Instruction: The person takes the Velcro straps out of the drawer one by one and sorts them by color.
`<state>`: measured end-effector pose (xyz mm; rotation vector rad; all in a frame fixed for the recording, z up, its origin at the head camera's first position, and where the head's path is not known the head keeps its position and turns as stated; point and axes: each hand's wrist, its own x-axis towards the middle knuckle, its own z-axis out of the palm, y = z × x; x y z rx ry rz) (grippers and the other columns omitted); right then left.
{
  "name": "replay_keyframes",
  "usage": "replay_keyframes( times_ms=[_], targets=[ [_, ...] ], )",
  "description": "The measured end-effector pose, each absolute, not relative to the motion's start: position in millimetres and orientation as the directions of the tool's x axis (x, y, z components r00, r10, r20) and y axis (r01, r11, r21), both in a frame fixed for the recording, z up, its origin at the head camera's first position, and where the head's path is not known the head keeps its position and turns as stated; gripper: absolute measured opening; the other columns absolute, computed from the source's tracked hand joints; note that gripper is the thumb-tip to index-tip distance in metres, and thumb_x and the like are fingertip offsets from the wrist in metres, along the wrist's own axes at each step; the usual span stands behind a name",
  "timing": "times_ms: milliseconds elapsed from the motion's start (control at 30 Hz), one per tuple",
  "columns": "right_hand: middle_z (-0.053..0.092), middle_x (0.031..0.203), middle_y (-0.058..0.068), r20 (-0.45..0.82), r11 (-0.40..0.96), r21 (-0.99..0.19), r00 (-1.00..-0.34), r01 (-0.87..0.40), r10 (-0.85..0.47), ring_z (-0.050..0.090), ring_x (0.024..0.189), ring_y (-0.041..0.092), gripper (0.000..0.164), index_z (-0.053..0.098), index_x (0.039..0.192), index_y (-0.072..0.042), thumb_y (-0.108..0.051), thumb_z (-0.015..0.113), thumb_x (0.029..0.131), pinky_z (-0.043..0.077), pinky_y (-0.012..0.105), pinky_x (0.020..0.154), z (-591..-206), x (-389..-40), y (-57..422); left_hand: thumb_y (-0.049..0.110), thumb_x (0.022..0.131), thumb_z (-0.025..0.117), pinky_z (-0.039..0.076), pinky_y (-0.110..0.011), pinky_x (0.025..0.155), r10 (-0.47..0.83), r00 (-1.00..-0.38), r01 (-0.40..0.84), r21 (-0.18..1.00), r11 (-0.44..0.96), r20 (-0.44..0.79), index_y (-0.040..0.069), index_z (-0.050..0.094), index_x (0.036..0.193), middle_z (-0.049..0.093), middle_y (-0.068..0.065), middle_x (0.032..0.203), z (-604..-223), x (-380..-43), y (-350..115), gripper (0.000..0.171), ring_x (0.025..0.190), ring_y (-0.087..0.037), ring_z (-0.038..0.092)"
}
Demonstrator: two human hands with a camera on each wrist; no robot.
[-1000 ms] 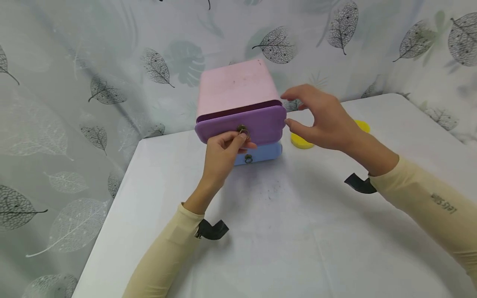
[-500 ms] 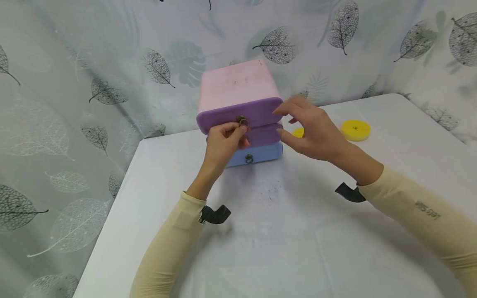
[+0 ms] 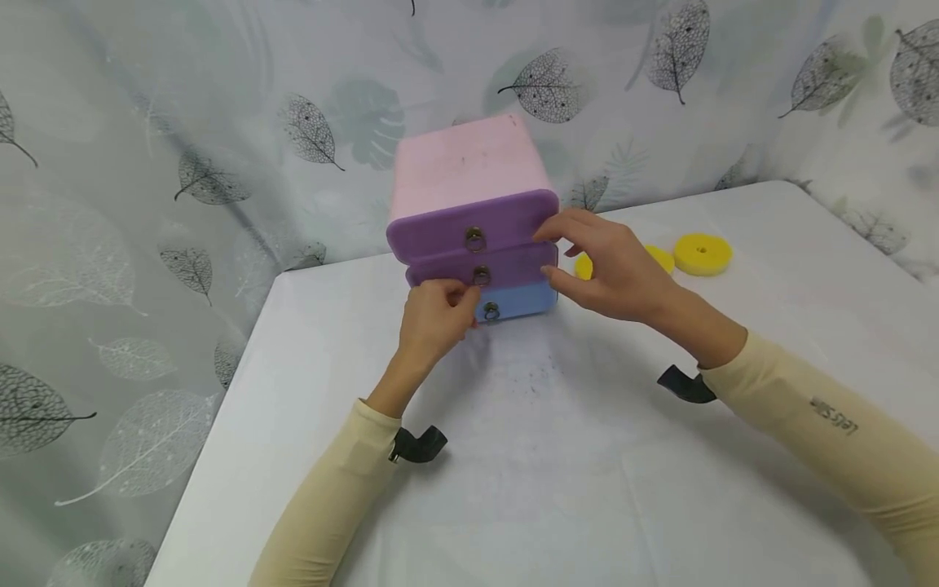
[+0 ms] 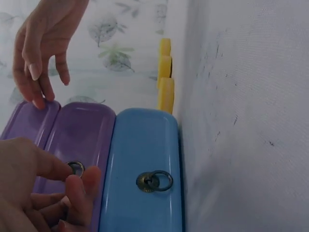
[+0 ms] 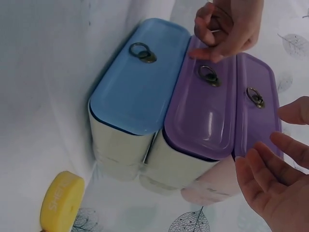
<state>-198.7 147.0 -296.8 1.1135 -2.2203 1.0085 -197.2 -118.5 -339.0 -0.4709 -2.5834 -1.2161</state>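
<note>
Three small drawer boxes stand stacked at the back of the table. The top pink box (image 3: 465, 167) has a purple drawer front (image 3: 440, 236), pushed in flush. Below are another purple drawer front (image 5: 205, 111) and a blue drawer front (image 4: 142, 135), each with a brass ring pull. My left hand (image 3: 436, 318) hovers before the middle drawer, its thumb and fingers loosely bent beside the middle ring pull (image 5: 207, 73) and holding nothing. My right hand (image 3: 616, 265) is at the right end of the upper two drawers, fingertips touching the top drawer front, thumb spread apart.
Several yellow discs stand on the white table (image 3: 513, 489) right of the boxes, one plain yellow disc (image 3: 702, 254) farthest right. A leaf-print curtain (image 3: 308, 196) hangs close behind and at the left. Black straps hang from both sleeves.
The top drawer went from slightly out to fully in. My left hand released its ring and dropped to the middle drawer's level. My right hand moved left and a little down against the stack.
</note>
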Motion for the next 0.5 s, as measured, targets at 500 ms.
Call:
replay_keyframes(
  times_ms=[500],
  targets=[
    [0.063, 0.129, 0.014, 0.586, 0.415, -0.371, -0.556, -0.831, -0.590, 0.060, 0.116, 0.030, 0.045, 0.060, 0.133, 0.002, -0.006, 0.074, 0.092, 0.049, 0.047, 0.099, -297, -204, 123, 0.019, 0.100, 0.066, 0.054, -0.046, 0.052, 0.159, -0.933, 0.360, 0.851, 0.383, 0.323, -0.005, 0.072, 0.078, 0.065, -0.008, 0.057, -342, -206, -108, 0.033, 0.050, -0.037, 0.063]
  ],
)
